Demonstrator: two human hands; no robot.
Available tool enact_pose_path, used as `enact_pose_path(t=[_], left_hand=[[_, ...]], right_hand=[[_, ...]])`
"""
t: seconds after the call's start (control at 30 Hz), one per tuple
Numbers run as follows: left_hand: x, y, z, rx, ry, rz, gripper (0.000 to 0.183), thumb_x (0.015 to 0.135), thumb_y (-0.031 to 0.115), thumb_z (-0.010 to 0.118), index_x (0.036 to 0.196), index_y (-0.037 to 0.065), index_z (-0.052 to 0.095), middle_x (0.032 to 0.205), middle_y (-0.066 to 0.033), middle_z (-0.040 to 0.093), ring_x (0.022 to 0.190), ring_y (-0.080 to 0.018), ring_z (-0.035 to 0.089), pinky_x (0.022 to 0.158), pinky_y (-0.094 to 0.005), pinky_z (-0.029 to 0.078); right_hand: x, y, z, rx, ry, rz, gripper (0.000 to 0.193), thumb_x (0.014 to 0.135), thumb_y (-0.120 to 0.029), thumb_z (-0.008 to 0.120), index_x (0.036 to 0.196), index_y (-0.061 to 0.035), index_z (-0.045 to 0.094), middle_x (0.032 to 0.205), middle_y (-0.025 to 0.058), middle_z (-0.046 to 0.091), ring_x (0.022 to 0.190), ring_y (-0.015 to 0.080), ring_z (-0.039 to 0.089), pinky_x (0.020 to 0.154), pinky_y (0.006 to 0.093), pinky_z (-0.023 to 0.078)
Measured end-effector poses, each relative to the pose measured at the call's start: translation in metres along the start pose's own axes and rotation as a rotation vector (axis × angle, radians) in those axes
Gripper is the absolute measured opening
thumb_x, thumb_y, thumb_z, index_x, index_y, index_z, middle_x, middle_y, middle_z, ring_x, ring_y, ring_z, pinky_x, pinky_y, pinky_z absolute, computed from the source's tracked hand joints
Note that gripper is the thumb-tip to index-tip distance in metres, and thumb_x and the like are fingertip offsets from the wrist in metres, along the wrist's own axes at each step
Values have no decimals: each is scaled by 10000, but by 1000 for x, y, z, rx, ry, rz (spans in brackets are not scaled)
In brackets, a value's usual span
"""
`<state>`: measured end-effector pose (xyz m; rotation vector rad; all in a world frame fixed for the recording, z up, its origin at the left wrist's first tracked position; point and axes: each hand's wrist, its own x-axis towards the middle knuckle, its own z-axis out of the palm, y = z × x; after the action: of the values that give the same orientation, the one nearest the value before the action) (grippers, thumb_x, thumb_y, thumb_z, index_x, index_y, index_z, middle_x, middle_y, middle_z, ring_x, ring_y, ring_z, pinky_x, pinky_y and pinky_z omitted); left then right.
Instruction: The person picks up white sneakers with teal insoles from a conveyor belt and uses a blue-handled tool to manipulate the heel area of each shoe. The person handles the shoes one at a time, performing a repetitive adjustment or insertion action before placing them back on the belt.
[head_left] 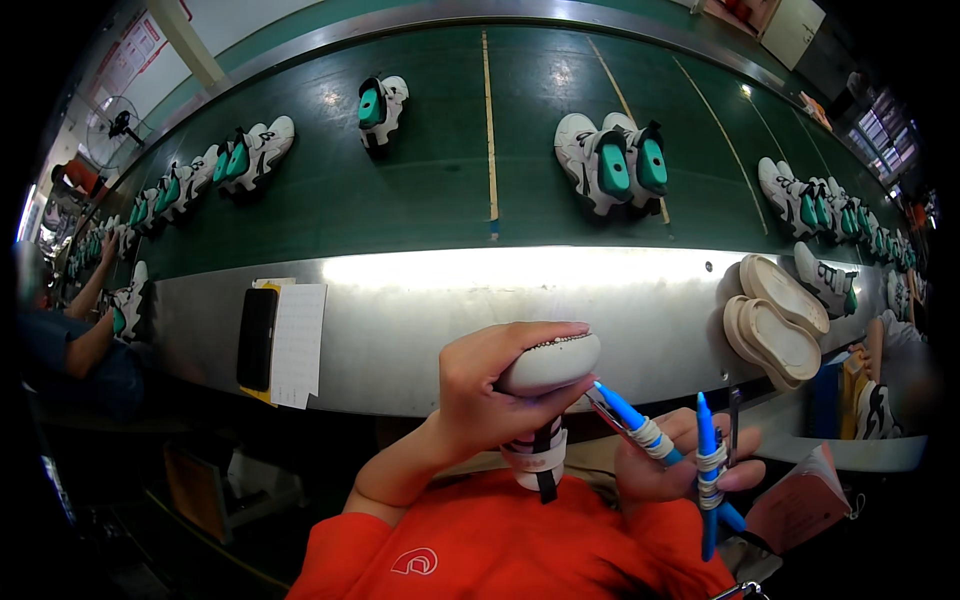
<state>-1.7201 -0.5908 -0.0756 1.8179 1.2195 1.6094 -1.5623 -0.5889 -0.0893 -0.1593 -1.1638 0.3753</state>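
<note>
In front of my chest, my left hand (478, 388) is wrapped around a white shoe (553, 364), its rounded toe turned up and toward the right. The lower part of the shoe, with a strap and a dark tab, shows beneath that hand. My right hand (655, 462) holds a blue pen (622, 408) wound with pale cord, its tip close to the shoe's edge; whether it touches is unclear. A second blue wrapped pen (708, 430) stands upright among the same hand's fingers, beside a thin dark tool (735, 420).
Beyond a metal ledge (440, 290) runs a green conveyor belt (430, 180) carrying white shoes (590, 160) with green inserts. A black phone (257, 338) and a paper sheet (300, 340) lie left; pale soles (780, 335) lie right. Co-workers' arms show at both sides.
</note>
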Motion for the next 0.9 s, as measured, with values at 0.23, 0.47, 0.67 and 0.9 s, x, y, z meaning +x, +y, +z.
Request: enact_pose_path(t=[0.23,0.47,0.67,0.9], left_hand=[[-2,-3,-4,-3,7,29,391,574,53,811,927,11,649,864,-109,666,765,-167,655,683,-244,520],[-3,-5,-8,-1,-14,50,407,580,67,803,950,28,641,874,-105,664,753,-184,654,664,-248,514],[-4,-4,-12,18,-27,50,404,581,58,806,944,13,636,868,-119,663,771,-187,658,682,-249,521],[-12,0,-14,59,-40,93,404,587,71,806,940,3,624,866,-134,659,755,-205,660,657,-262,522]], right_hand=[[-4,5,10,78,-40,-114,424,621,97,700,854,-60,382,815,46,400,616,153,522,438,225,474],[-8,5,11,111,-112,-139,452,592,108,715,859,-62,392,813,49,403,609,160,526,444,233,503],[-5,4,8,94,-208,-134,479,577,106,733,865,-68,393,816,48,417,612,152,544,469,216,515],[31,-24,16,-93,-326,172,436,620,68,743,867,-82,417,809,43,448,561,148,543,525,209,522]])
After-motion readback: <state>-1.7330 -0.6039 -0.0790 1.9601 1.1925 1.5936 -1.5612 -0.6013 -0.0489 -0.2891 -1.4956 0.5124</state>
